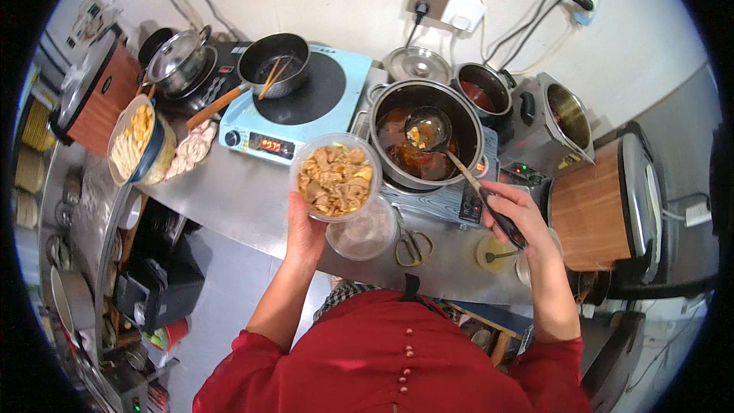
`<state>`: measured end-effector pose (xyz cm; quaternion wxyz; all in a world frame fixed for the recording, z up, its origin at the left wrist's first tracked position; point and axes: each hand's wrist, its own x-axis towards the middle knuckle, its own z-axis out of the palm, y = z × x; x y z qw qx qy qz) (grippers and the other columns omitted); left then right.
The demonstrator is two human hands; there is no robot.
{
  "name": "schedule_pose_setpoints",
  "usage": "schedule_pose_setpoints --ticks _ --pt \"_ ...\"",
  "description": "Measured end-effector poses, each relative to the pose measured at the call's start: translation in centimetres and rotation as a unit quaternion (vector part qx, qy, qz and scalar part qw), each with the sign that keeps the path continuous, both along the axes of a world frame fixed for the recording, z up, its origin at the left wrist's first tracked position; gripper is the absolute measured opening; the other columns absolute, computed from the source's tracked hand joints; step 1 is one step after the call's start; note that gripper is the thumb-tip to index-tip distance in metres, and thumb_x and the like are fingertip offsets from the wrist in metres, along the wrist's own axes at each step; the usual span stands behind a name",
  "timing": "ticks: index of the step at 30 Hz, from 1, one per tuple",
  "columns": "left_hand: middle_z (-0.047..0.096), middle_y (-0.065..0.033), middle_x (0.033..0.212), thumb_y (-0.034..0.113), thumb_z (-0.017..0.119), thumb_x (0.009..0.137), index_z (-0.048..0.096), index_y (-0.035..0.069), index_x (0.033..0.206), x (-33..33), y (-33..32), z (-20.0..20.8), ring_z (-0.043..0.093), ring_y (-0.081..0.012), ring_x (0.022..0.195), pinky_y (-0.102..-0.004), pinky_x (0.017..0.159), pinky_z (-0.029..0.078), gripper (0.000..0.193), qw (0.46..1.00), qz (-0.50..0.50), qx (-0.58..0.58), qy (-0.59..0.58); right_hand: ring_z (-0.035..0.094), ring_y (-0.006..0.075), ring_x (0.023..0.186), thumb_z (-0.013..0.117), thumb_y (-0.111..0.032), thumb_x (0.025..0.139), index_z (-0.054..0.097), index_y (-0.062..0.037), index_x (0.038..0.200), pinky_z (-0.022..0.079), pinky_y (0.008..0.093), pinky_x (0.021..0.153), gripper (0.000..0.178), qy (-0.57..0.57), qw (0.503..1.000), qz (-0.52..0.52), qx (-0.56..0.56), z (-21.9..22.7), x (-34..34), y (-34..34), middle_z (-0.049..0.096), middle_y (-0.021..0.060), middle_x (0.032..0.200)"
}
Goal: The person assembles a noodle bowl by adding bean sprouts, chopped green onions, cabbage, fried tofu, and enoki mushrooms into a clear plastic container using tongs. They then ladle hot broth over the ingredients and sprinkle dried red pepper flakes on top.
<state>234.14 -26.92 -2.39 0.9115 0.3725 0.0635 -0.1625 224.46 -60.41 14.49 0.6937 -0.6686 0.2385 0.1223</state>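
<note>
My left hand [306, 231] grips a round clear plastic tub [370, 156] filled with pieces of cooked meat in brown sauce. In my right hand [518, 218] is a ladle [471, 177] with a dark handle, its fingers wrapped round the grip. The ladle's bowl hangs over a large steel pot [380, 107] and holds a few pale yellowish bits. Dark reddish-brown broth fills part of the pot. Beneath the tub, on the steel counter [252, 191], lies a clear plastic lid or container [359, 237]. Beside it rest scissors [414, 248] with yellowish handles.
A dark saucepan [267, 53] with wooden chopsticks stands on a light-blue induction cooker [348, 69]. At left are a bowl of pale strips [131, 145] and a lidded pot [177, 65]. A small pot of red liquid [483, 92] and a wood-patterned cooker [589, 206] stand at right.
</note>
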Motion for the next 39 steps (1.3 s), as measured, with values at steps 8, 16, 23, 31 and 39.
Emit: schedule_pose_setpoints --ticks 8,16,23,31,39 --pt "0.043 -0.0068 0.15 0.064 0.064 0.087 0.031 0.012 0.152 -0.1 -0.5 0.6 0.044 -0.0246 0.137 -0.0454 0.112 0.04 0.09 0.999 0.007 -0.033 -0.031 0.05 0.0099 0.043 0.061 -0.016 0.094 0.056 -0.0016 0.138 0.037 0.022 0.039 0.047 -0.017 0.999 0.034 0.024 3.9 -1.6 4.1 0.064 0.0091 0.071" --pt "0.043 -0.0067 0.151 0.063 0.063 0.088 0.03 0.013 0.152 -0.2 -0.5 1.3 0.044 -0.0249 0.138 -0.0464 0.112 0.04 0.088 0.999 0.03 -0.033 -0.027 0.07 0.0261 0.072 0.07 -0.008 0.088 0.052 -0.0017 0.141 0.055 0.0344 0.066 0.056 -0.182 0.882 0.223 -0.373 2.0 -3.0 9.5 0.072 0.0186 0.094" --pt "0.042 -0.0069 0.152 0.072 0.057 0.086 0.03 0.013 0.154 -0.4 -0.2 1.8 0.042 -0.0251 0.14 -0.0472 0.113 0.038 0.094 0.999 0.017 -0.019 -0.023 0.069 0.0377 0.075 0.072 -0.007 0.082 0.055 -0.003 0.139 0.055 0.0405 0.068 0.059 -0.263 0.833 0.205 -0.442 2.6 -3.3 9.8 0.07 0.0229 0.094" --pt "0.043 -0.0074 0.151 0.068 0.059 0.088 0.031 0.013 0.153 -0.3 -0.2 1.5 0.044 -0.0257 0.138 -0.0455 0.111 0.041 0.09 0.999 0.009 -0.039 -0.004 0.067 0.0332 0.067 0.072 -0.014 0.083 0.057 -0.0079 0.138 0.054 0.0405 0.058 0.057 -0.251 0.779 0.245 -0.52 1.8 -3.4 11.4 0.068 0.0143 0.088" --pt "0.043 -0.0087 0.151 0.065 0.056 0.092 0.031 0.01 0.153 -0.4 -0.2 0.9 0.045 -0.0246 0.138 -0.0444 0.111 0.041 0.086 0.998 0.03 -0.028 -0.046 0.069 0.0339 0.076 0.07 -0.015 0.085 0.057 -0.0123 0.138 0.054 0.044 0.066 0.055 -0.246 0.738 0.148 -0.61 1.7 -2.3 7.6 0.068 0.0155 0.091"
